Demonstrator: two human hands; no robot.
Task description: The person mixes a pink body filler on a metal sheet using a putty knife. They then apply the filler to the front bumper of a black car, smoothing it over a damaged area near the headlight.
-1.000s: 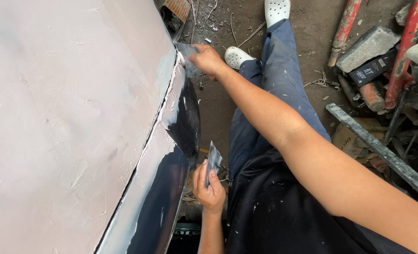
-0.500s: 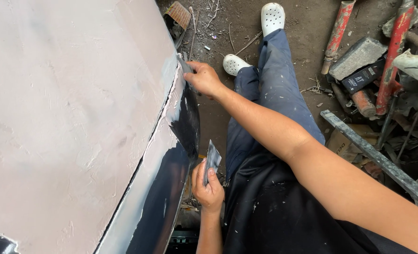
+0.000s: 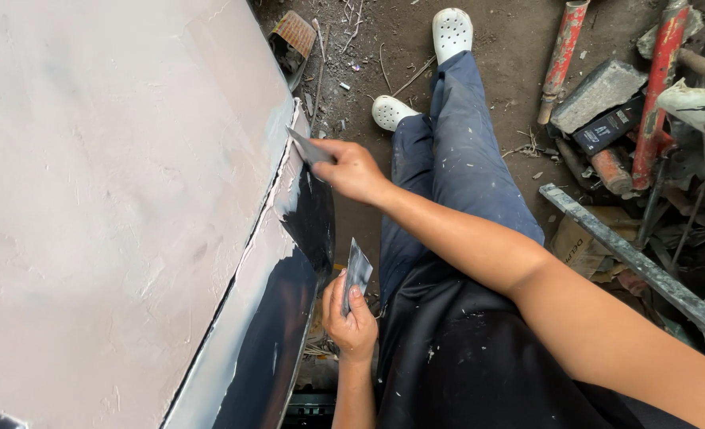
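- The car body panel [image 3: 114,206], coated in pale filler, fills the side of the view beyond the person's left hand; its lower edge is bare, glossy black.
- The right hand [image 3: 358,171] reaches out to the panel's edge, fingers pinched on a thin grey spreader blade [image 3: 308,148]. The blade's far end lies against the filler, right where the pale coat meets the black strip.
- The left hand [image 3: 351,318] sits lower, just beside the panel's black edge and apart from it, closed around a second flat metal scraper [image 3: 357,274] that stands upright out of the fist, thumb pressed on its face.
- The person sits beside the panel in dark, paint-flecked clothes and blue trousers [image 3: 464,167], legs stretched away from it, with white clogs [image 3: 452,32] on the dirt floor.
- Well away from the panel, beyond the legs, lie red metal bars [image 3: 563,56], a grey block [image 3: 599,91] and a long grey metal rail [image 3: 630,258] amid clutter.
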